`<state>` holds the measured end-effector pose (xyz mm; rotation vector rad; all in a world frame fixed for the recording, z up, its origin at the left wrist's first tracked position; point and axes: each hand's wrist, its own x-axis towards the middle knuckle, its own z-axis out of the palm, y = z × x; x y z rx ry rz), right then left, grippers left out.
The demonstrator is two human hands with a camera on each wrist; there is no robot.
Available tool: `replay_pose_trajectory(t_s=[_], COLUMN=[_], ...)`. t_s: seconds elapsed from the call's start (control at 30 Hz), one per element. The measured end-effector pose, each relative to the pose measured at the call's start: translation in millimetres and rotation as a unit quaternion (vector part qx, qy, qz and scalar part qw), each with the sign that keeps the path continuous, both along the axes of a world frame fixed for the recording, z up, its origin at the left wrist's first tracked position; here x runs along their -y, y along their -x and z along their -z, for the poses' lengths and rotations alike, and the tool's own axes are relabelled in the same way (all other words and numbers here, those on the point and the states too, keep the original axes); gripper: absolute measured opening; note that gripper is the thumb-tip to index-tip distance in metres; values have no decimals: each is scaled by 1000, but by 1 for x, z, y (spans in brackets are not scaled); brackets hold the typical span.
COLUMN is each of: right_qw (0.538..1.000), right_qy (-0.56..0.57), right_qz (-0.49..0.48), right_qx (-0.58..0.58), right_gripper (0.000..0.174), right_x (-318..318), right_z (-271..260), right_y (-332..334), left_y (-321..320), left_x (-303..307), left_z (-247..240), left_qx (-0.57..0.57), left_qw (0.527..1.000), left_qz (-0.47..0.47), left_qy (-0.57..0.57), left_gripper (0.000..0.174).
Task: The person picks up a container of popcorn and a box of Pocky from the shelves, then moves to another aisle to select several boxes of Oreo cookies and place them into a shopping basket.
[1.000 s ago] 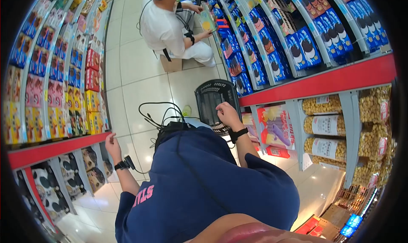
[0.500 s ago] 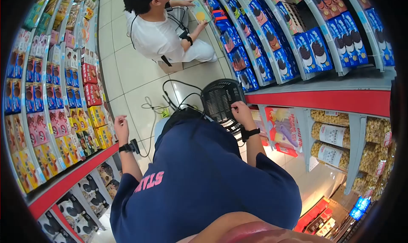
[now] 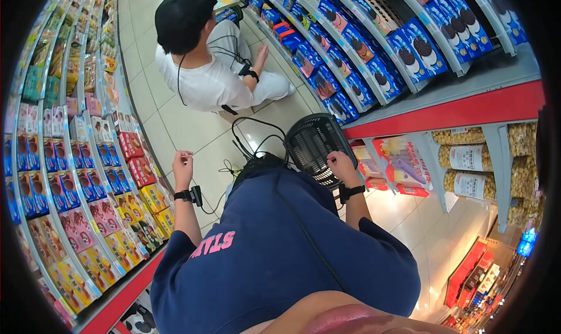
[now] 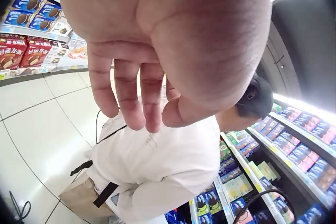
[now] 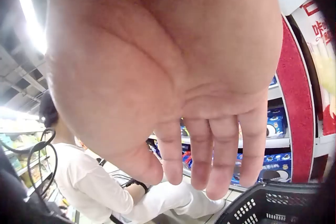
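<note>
My left hand (image 3: 183, 167) hangs in the aisle on the left side of the head view, fingers loosely bent and holding nothing. In the left wrist view the same hand (image 4: 168, 50) shows its palm and relaxed fingers. My right hand (image 3: 342, 165) appears over the near edge of a black basket (image 3: 315, 142) in the head view; contact cannot be told. Seen from the right wrist, this hand (image 5: 168, 77) has loosely extended fingers with nothing in them, and the basket's rim (image 5: 283, 188) stands below and to the right.
A person in white (image 3: 204, 77) sits low in the aisle ahead. Snack shelves line the left; a shelf with a red edge (image 3: 450, 107) and blue cookie packs (image 3: 418, 50) runs along the right. Black cables (image 3: 257, 136) loop in front of my body. Bagged nuts (image 3: 470, 185) hang lower right.
The view has shifted forward and turned, so the seated person looks nearer. That person's hand has come away from the light-coloured pack. My left hand now appears farther from the left shelf; both hands remain empty.
</note>
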<state>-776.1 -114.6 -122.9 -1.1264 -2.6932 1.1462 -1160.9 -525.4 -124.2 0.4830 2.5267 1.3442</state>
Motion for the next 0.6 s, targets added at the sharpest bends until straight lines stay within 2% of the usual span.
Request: replay_pose_trajectory(t_s=[0.43,0.53,0.6], right_qw=[995,993,992], right_qy=[-12,-13,-7], right_qz=[-94,-117,-125], right_qx=[-5,1,7], right_gripper=[14,14,14], right_x=[-29,-35,-37], right_z=[1,5,9], right_y=[28,30,30], left_y=[-59,-83,-95], left_x=[67,70,79], left_z=[43,34,45], left_qx=[35,48,65], left_qw=[996,994,992], left_qz=[-77,-98,-105], left_qy=[-27,14,-12], left_gripper=[9,11,11])
